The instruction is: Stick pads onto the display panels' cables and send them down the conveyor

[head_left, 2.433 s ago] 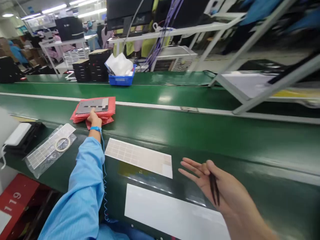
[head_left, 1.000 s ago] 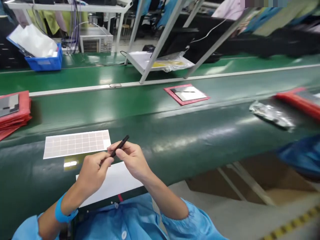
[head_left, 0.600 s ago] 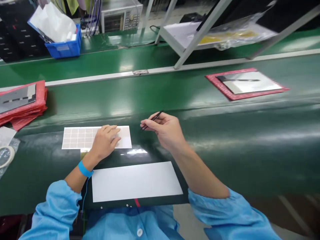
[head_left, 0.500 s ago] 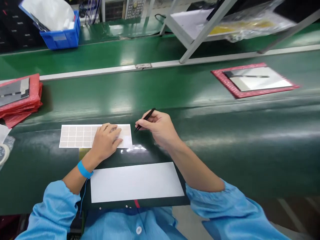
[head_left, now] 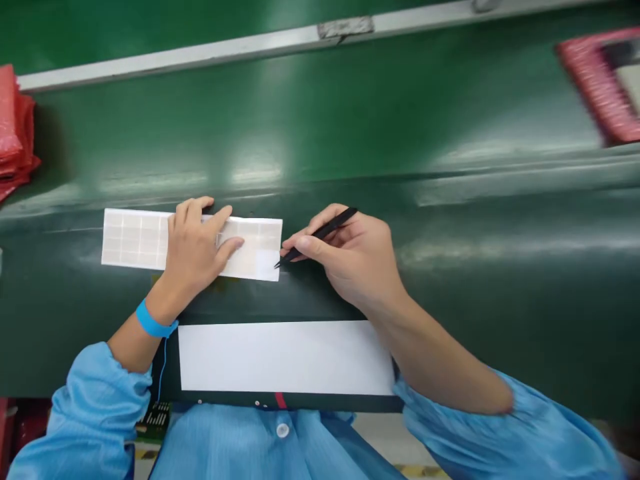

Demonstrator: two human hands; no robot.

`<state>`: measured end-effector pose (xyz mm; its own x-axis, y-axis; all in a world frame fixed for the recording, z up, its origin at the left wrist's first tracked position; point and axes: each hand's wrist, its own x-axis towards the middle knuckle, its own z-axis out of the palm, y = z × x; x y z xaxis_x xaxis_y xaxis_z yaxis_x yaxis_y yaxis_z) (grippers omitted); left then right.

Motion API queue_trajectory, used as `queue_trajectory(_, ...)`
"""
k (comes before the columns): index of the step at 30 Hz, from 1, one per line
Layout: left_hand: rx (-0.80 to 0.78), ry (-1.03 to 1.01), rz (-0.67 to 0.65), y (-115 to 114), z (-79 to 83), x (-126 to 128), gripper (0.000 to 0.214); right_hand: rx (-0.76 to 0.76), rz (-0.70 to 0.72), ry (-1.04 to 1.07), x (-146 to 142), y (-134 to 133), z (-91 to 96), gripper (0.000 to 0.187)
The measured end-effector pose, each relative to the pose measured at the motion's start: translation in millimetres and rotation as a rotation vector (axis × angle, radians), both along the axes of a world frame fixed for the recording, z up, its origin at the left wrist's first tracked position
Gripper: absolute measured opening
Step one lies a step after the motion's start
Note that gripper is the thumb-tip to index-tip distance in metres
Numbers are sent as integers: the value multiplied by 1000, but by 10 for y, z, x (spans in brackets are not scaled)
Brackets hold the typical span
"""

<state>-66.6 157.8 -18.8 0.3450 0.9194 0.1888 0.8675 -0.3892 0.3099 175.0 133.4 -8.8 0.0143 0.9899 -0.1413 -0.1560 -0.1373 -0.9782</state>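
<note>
**Tweezer tip at the sheet's 3 o'clock end, left palm pinning the middle**

The gridded label sheet (head_left: 131,237) lies flat on the green belt (head_left: 350,127). Its long axis runs from 9 to 3 o'clock, dipping slightly toward the 3 o'clock end. It sits just beyond the white panel (head_left: 285,357) at the person's near edge, with a dark strip of belt between the 2.

The left hand (head_left: 195,245) rests palm-down across the sheet's middle. Its fingers (head_left: 227,217) are lightly spread, point toward 2 o'clock and press on the paper; they grip nothing. A blue wrist strap (head_left: 153,323) circles that wrist.

The right hand (head_left: 357,257) lies off the sheet at its 3 o'clock side. Its thumb and forefinger are closed on a pair of black tweezers (head_left: 323,232).

- **Tool axis:** it runs from 2 o'clock at the back end, which sticks out above the knuckles, down to 8 o'clock at the tip.
- **Tip position:** the tip meets the sheet's right end near the 5 o'clock corner, where the cells look plain white. Whether it touches the paper or hovers just over it cannot be told.
- **Tool prongs:** the pictures do not show whether the 2 prongs are pressed together.
- **Direction and nearness:** from the right fingertips the sheet's edge lies at 9 o'clock, just beside them. That hand is nearer to this corner, though the left hand is the 1 in contact with the sheet.

A red stack (head_left: 13,133) sits at the 9 o'clock edge of the view. A blurred red tray (head_left: 593,87) lies at 2 o'clock. Both are well apart from the hands.
</note>
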Motion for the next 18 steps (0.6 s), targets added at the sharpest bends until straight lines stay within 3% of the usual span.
queue_trajectory(4,26,19,97,59,-45,-68,49,-66,190,-23,-42,-250,-40,42)
queue_trajectory(7,68,-38,92,-66,62,-80,47,-86,182,-74,29,-398,-70,40)
queue_trajectory(12,135,-150,-86,-692,315,-43,20,-45,107,-101,65,-467,-29,33)
queue_trajectory(15,103,-47,-128,-1076,227,-3,20,21,90,-167,-52,-442,15,25)
queue_trajectory(18,121,-40,-108,-1268,47,26,23,83,23,-243,-203,-426,20,20)
